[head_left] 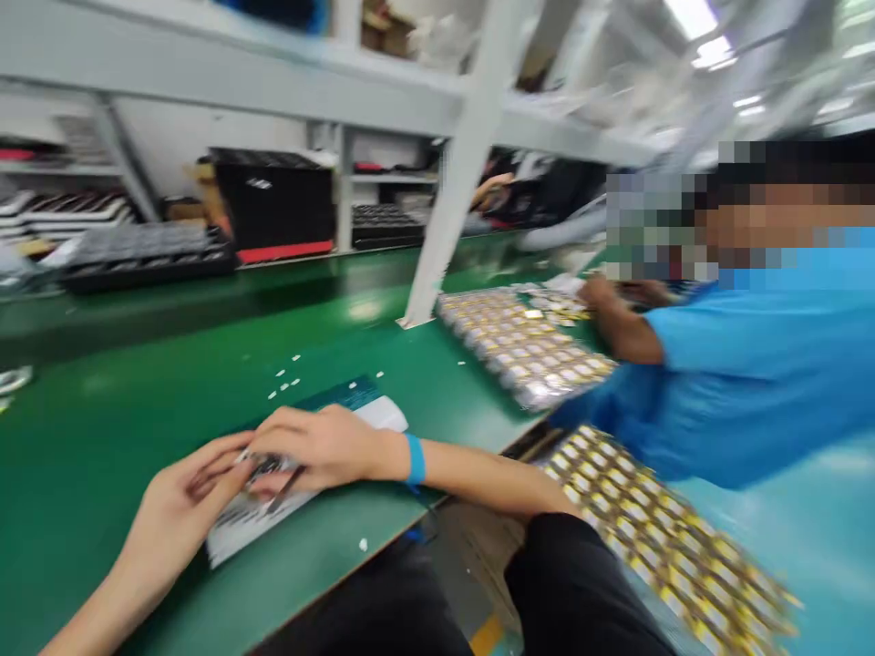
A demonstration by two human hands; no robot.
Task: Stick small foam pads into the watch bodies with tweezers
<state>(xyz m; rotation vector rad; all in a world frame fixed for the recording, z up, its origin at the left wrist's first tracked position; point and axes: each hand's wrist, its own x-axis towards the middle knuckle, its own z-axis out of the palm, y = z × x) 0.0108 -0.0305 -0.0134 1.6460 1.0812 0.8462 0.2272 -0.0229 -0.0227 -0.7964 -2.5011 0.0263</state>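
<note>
My left hand (184,501) and my right hand (321,451) meet over a pale sheet (252,527) on the green table. Between their curled fingers is a small dark and silvery part (270,469), blurred and partly covered. My right hand, with a blue band (414,458) at its wrist, also has a thin metallic item at its fingers, too blurred to name. A dark green sheet (348,394) lies beneath and behind my right hand. Small white bits (283,387) are scattered just beyond.
A slanted white post (455,182) stands on the green table (342,301). Trays of yellow and silver parts (523,346) (656,528) lie to the right, near a person in blue (766,364). A black box (273,205) and a black tray (147,255) stand at the back.
</note>
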